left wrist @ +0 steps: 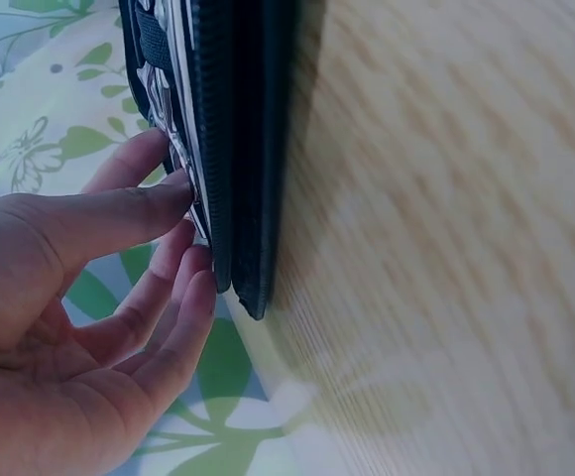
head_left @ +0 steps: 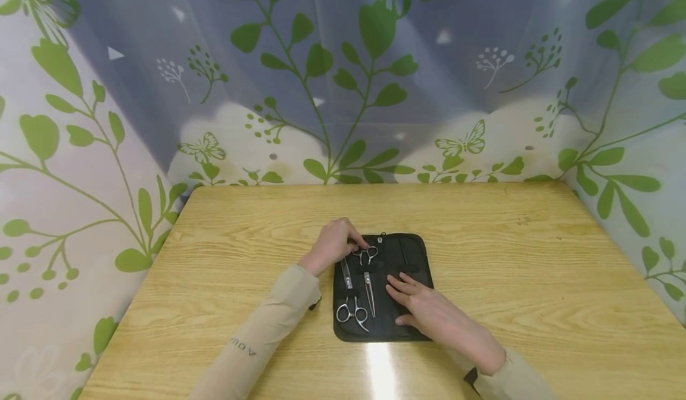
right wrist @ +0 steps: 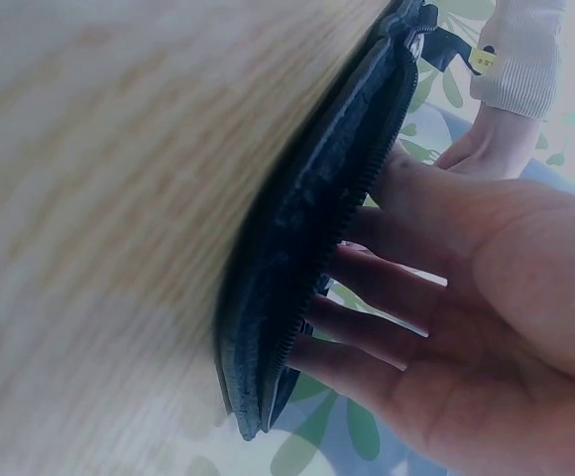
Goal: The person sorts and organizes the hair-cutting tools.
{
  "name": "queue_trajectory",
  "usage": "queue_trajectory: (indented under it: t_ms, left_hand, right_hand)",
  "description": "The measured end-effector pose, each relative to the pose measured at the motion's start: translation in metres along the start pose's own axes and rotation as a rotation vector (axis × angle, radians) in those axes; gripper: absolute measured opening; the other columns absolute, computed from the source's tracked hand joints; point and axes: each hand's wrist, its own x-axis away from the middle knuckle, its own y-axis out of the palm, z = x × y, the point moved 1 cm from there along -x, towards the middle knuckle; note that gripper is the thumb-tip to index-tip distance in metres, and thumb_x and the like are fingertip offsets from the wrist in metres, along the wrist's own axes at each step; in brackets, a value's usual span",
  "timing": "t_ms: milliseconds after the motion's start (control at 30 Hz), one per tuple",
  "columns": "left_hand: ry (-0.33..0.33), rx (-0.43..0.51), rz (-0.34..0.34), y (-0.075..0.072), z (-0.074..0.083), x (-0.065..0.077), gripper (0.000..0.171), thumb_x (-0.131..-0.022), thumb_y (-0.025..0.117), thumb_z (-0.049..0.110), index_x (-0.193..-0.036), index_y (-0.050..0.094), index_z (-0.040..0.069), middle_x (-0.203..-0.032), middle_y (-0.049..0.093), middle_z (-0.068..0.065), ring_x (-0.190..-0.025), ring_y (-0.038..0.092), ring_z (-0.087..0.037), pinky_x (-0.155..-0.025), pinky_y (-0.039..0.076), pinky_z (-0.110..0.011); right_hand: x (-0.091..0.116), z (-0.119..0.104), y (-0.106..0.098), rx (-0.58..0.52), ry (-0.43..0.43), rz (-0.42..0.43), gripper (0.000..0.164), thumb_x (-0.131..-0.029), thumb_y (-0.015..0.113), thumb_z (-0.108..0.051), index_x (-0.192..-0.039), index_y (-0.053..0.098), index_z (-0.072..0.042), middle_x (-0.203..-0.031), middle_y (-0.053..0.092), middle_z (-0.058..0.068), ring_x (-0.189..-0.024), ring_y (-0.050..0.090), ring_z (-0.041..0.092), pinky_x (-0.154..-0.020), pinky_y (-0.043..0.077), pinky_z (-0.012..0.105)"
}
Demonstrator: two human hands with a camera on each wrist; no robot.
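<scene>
A black zip case point(head_left: 383, 328) lies opened flat on the table, with two pairs of silver hairdressing scissors in it. One pair of scissors point(head_left: 370, 293) points its blades toward the person, finger rings at the far end. My left hand point(head_left: 333, 242) pinches these rings between thumb and fingers; the left wrist view shows the fingertips right at the metal. Beside it, the other scissors point(head_left: 352, 313) lie the opposite way, rings near the front edge, under an elastic strap. My right hand point(head_left: 429, 308) rests with straight, spread fingers on the case's right half.
The wooden table point(head_left: 241, 239) extends around the case on all sides. Behind it hangs a curtain point(head_left: 343, 90) printed with green leaves and butterflies. A zip pull point(head_left: 380, 240) sits at the case's far edge. Light reflects off the table in front.
</scene>
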Motion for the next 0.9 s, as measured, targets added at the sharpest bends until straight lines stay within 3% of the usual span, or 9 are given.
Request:
queue_trajectory:
  t_ms: [167,333,533,900]
  left_hand:
    - [0.009,0.004,0.007,0.0010,0.0005,-0.0007,0.022,-0.076,0.069,0.001,-0.081,0.077,0.021,-0.091,0.071,0.002,-0.090,0.059,-0.014,-0.082,0.050,-0.036]
    - [-0.006,-0.001,0.002,0.0016,0.0012,-0.0019,0.021,-0.075,0.070,0.002,-0.081,0.077,0.020,-0.093,0.073,0.003,-0.092,0.061,-0.014,-0.093,0.045,-0.038]
    - [-0.018,0.009,-0.003,0.0013,0.0021,-0.0017,0.021,-0.075,0.070,0.001,-0.081,0.077,0.020,-0.092,0.073,0.003,-0.092,0.061,-0.014,-0.084,0.051,-0.035]
    - [-0.006,-0.009,-0.041,-0.0005,0.0052,0.0010,0.022,-0.075,0.070,0.002,-0.082,0.077,0.021,-0.092,0.073,0.003,-0.092,0.061,-0.014,-0.080,0.052,-0.034]
  right_hand:
    - [0.0002,0.0000,0.0004,-0.001,0.010,-0.013,0.061,-0.079,0.068,-0.026,-0.128,0.051,0.005,-0.138,0.046,0.022,-0.126,0.036,0.039,-0.096,0.043,0.048]
    - [0.0001,-0.0007,-0.0002,0.006,0.009,-0.010,0.061,-0.079,0.068,-0.026,-0.128,0.051,0.005,-0.138,0.046,0.022,-0.126,0.037,0.039,-0.097,0.043,0.048]
    - [-0.0002,-0.0020,-0.0018,0.011,0.000,0.002,0.060,-0.079,0.069,-0.024,-0.127,0.051,0.006,-0.137,0.047,0.023,-0.125,0.038,0.040,-0.095,0.044,0.048]
    - [0.0001,-0.0017,0.0002,0.018,-0.001,0.014,0.060,-0.078,0.069,-0.025,-0.127,0.052,0.006,-0.137,0.047,0.023,-0.125,0.038,0.040,-0.094,0.045,0.048]
